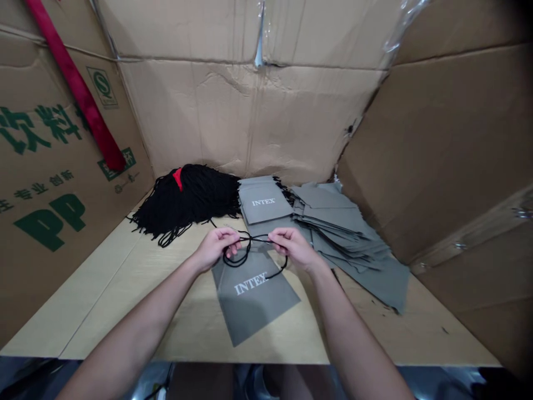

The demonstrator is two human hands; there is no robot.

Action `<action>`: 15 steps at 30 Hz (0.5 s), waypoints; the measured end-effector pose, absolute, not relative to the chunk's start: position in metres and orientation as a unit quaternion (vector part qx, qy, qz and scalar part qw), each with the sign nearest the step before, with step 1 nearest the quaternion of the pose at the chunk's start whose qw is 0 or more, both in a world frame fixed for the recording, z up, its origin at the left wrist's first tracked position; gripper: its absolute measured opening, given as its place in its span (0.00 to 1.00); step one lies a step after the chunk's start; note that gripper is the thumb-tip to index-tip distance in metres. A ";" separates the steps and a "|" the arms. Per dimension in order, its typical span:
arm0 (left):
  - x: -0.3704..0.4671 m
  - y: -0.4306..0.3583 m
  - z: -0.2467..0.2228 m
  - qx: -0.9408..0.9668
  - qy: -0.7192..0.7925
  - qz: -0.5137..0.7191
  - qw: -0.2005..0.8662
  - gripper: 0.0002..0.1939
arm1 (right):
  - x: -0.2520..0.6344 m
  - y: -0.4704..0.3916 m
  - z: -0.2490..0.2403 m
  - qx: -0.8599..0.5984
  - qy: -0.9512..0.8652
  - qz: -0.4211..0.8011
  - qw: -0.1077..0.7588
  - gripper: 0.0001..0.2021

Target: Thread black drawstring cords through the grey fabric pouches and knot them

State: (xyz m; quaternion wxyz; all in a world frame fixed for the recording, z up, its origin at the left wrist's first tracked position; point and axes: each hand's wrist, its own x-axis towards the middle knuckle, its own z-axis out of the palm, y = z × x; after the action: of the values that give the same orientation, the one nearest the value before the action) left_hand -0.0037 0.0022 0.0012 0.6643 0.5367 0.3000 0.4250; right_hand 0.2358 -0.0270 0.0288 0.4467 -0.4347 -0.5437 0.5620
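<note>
From the head view: pinching a thin black textile cord (250,239) between thumb and fingertips of the left hand (219,247), likewise with the right hand (292,245), just above a flat grey pouch printed INTEX (258,311). Should handle as very light, soft and limp, hardly fragile, perhaps slightly slippery; best gripped close to the crossing, on either side. Looks matt and round, looped towards the left, curving loosely down over the pouch at right. Matches in colour a shaggy bundle of black cords (195,194) beyond the pouch, to its left.
</note>
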 end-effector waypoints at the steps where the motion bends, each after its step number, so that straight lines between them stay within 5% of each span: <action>1: -0.005 0.005 0.002 0.522 0.298 0.443 0.665 0.17 | 0.235 -0.025 0.027 -0.441 -0.534 0.557 0.457 0.18; 5: -0.008 0.019 0.002 0.441 0.274 0.603 0.605 0.15 | 0.236 -0.015 0.019 -0.456 -0.492 0.501 0.546 0.20; 9: -0.025 0.038 0.001 0.289 0.382 0.790 0.382 0.13 | 0.241 -0.008 0.017 -0.470 -0.450 0.406 0.641 0.22; 15: -0.054 0.050 0.003 0.257 0.508 0.810 0.137 0.11 | 0.248 -0.007 0.019 -0.445 -0.354 0.296 0.767 0.21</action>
State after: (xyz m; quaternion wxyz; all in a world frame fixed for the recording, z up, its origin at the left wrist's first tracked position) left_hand -0.0544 0.0498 0.0029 0.1368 0.2573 0.5082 0.8104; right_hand 0.2482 -0.0073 0.0192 0.7672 -0.4451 -0.3545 0.2960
